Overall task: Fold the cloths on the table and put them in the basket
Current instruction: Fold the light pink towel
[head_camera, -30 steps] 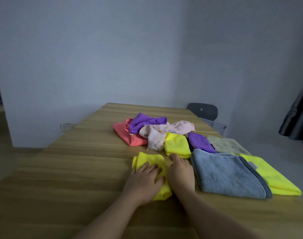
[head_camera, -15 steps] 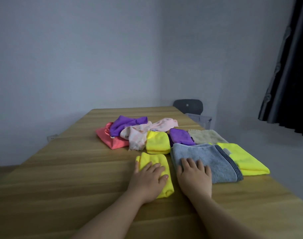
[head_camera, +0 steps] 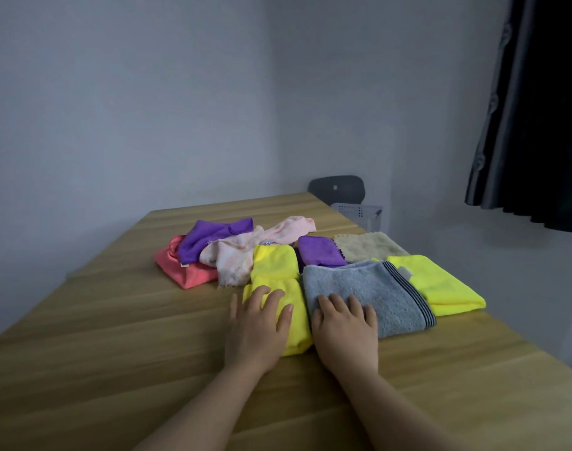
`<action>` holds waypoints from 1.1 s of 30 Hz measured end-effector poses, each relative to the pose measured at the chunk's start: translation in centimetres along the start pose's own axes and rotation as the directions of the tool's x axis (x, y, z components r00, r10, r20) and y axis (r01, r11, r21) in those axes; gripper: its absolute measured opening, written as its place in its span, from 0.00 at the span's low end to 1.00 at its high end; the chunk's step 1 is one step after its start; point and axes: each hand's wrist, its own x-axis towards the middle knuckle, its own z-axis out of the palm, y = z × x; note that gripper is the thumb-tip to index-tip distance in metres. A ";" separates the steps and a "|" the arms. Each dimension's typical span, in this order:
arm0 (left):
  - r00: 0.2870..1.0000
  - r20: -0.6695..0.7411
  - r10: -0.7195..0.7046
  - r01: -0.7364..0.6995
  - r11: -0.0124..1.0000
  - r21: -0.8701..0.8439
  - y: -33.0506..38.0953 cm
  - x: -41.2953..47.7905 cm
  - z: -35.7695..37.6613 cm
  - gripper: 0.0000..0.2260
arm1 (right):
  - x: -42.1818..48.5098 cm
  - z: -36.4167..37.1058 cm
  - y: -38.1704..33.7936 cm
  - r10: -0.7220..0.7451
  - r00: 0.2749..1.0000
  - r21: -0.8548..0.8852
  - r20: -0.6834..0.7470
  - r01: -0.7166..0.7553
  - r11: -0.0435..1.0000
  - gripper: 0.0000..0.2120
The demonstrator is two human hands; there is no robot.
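My left hand [head_camera: 257, 323] lies flat, fingers spread, on a small folded yellow cloth [head_camera: 296, 310] near the middle of the wooden table [head_camera: 115, 336]. My right hand [head_camera: 344, 323] rests flat on the near corner of a folded grey towel [head_camera: 372, 288] just to its right. Behind them lie another folded yellow cloth [head_camera: 273, 262], a purple cloth [head_camera: 320, 252], a crumpled pink cloth [head_camera: 245, 252], a second purple cloth [head_camera: 213, 236] and a coral cloth [head_camera: 190, 271]. A white slotted basket [head_camera: 359, 213] stands past the table's far right corner.
A bright yellow folded cloth [head_camera: 440, 284] and a beige cloth [head_camera: 366, 245] lie at the right side of the table. A dark chair back [head_camera: 338, 188] stands behind the basket. A dark curtain [head_camera: 538, 109] hangs at the right. Bare tabletop stretches to my left.
My right hand has moved off the yellow cloth, right onto the grey towel. My view has swung to the right, bringing the curtain in. My left hand has stayed on the yellow cloth.
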 end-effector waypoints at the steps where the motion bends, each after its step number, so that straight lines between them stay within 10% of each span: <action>1: 0.996 -0.050 -0.068 0.058 0.982 -0.181 -0.4 -0.1 0.0 0.31 | -0.1 -0.1 0.1 -0.009 1.000 0.024 0.017 0.009 1.000 0.21; 8: 0.854 0.076 -0.515 0.435 0.626 -0.646 -3.7 1.5 -0.3 0.07 | 0.5 -2.3 -0.8 -0.050 0.995 0.238 -0.083 0.068 0.969 0.18; 14: 0.942 -0.169 -0.289 0.290 0.957 -0.020 -7.1 2.5 -0.3 0.17 | 4.2 -2.6 -4.9 -0.263 0.944 0.161 0.200 0.233 0.959 0.18; 18: 0.967 -0.255 0.002 0.074 0.954 0.290 -8.9 4.7 0.6 0.20 | 6.2 -0.3 -5.3 -0.260 0.881 0.039 0.396 0.267 0.963 0.20; 26: 0.996 0.088 0.025 -0.057 0.923 0.381 -12.8 11.3 3.0 0.26 | 6.2 2.0 -5.7 -0.215 0.910 0.047 0.355 0.213 0.976 0.21; 33: 0.931 0.304 -0.204 0.158 0.973 0.168 -14.1 13.5 4.9 0.23 | 7.1 2.2 -5.4 -0.185 0.909 -0.017 0.373 0.206 0.978 0.22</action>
